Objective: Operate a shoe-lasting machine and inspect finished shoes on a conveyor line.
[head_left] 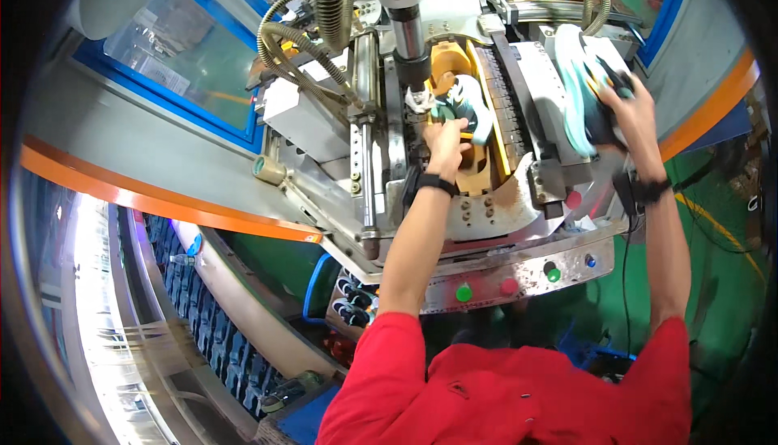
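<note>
Right grip closed round the dark upper of a mint-soled shoe, to the right of the yellow cradle; blur hides exactly how my fingers sit. My left grip is at the cradle, fingers bent at a second shoe lying inside it; I cannot tell whether I am pinching it. Held only by its upper, the mint-soled shoe could, I judge, twist and knock its sole on the dark rail right of the cradle. If the second shoe snags on the cradle's wall, a hurried tug could scuff it. Worst would be the steel ram at the cradle's far left dropping while my attention is elsewhere, catching my left fingers
</note>
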### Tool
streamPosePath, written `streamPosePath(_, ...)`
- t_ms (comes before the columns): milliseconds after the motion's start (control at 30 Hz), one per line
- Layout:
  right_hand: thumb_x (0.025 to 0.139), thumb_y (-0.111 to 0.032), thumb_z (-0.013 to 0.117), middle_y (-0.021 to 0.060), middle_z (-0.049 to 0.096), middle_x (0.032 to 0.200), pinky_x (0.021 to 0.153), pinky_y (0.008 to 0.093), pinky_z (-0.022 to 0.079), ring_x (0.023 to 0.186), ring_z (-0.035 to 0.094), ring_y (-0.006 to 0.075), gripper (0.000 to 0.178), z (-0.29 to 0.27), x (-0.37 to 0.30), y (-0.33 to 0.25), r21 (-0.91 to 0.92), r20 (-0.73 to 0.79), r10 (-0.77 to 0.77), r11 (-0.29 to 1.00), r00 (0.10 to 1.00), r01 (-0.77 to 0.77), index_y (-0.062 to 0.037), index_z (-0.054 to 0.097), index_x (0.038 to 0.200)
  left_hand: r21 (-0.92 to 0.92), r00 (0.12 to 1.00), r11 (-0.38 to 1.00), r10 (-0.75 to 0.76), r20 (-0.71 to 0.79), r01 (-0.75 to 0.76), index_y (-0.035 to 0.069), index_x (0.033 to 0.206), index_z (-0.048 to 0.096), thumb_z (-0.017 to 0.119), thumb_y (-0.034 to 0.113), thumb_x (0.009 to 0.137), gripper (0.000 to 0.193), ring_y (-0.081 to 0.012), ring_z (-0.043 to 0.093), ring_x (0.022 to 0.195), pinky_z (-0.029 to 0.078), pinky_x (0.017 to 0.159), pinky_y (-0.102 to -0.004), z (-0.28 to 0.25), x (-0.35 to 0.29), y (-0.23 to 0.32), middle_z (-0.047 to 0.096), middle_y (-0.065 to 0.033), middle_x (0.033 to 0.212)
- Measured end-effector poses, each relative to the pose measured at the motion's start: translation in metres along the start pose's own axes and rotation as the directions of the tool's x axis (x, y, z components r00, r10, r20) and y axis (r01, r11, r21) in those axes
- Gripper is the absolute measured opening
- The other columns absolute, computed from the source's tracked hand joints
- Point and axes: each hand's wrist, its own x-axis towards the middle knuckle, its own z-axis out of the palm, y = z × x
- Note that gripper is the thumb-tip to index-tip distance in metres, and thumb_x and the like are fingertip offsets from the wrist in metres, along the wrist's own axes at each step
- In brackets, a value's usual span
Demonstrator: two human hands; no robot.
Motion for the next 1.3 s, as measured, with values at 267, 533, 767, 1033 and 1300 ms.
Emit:
streamPosePath(267,0.064,-0.044,0.076,0.0256,0.068,0.098,0.079,0.0381,0.053,0.088,0.068,0.0333,0.069,0.164,0.095,-0.023,-0.462,0.347,0.159,0.887,0.924,0.021,0.0094,0.062,0.107,-0.16,0.958,0.965,-0.166,0.234,0.207,-0.008,0.101,0.057,0.061,-0.001,0.088,0.016,-0.0308,0.069,0.081,0.061,0.071,-0.0384,-0.032,-0.118,0.014,0.065,-0.0169,0.091)
streamPosePath(533,0.063,-0.043,0.075,0.0188,0.07,0.085,0.074,0.0381,0.052,0.079,0.068,0.0286,0.059,0.185,0.048,-0.062,-0.491,0.412,0.146,0.867,0.899,0.085,0.0036,0.068,0.099,-0.047,0.987,0.986,0.157,-0.019,-0.158,0.001,0.075,0.061,0.08,0.021,0.079,0.028,-0.0139,0.051,0.059,0.042,0.057,-0.0309,0.003,-0.066,0.001,0.058,-0.0005,0.072)
streamPosePath(767,0.064,-0.033,0.076,0.0201,0.069,0.088,0.078,0.0383,0.053,0.083,0.068,0.0317,0.056,0.109,0.052,-0.007,-0.379,0.197,0.045,0.925,0.979,0.034,0.0038,0.062,0.105,0.352,0.994,0.93,0.107,0.005,-0.102,-0.013,0.143,0.024,0.083,0.028,0.066,0.105,-0.0422,0.055,0.119,0.043,0.101,-0.0425,0.051,-0.079,0.026,0.053,-0.035,0.126)
streamPosePath(1033,0.065,-0.033,0.075,0.0164,0.068,0.082,0.074,0.0377,0.054,0.077,0.067,0.0269,0.054,0.096,0.06,-0.022,-0.334,0.263,0.087,0.943,0.961,0.006,0.0025,0.062,0.104,-0.236,0.97,0.949,-0.171,0.171,0.209,-0.006,0.094,0.061,0.07,-0.006,0.07,0.025,-0.0254,0.069,0.074,0.058,0.068,-0.0366,-0.01,-0.077,0.03,0.068,-0.0149,0.09)
streamPosePath(1300,0.066,-0.034,0.077,0.0239,0.069,0.1,0.083,0.0404,0.054,0.094,0.069,0.0353,0.056,0.206,0.06,-0.021,-0.52,0.383,0.157,0.851,0.91,0.072,0.0047,0.066,0.105,-0.369,0.958,0.909,-0.095,0.269,0.194,-0.002,0.131,0.049,0.061,-0.004,0.072,0.06,-0.0219,0.065,0.097,0.053,0.09,-0.0345,-0.137,-0.272,0.045,0.063,-0.0101,0.113)
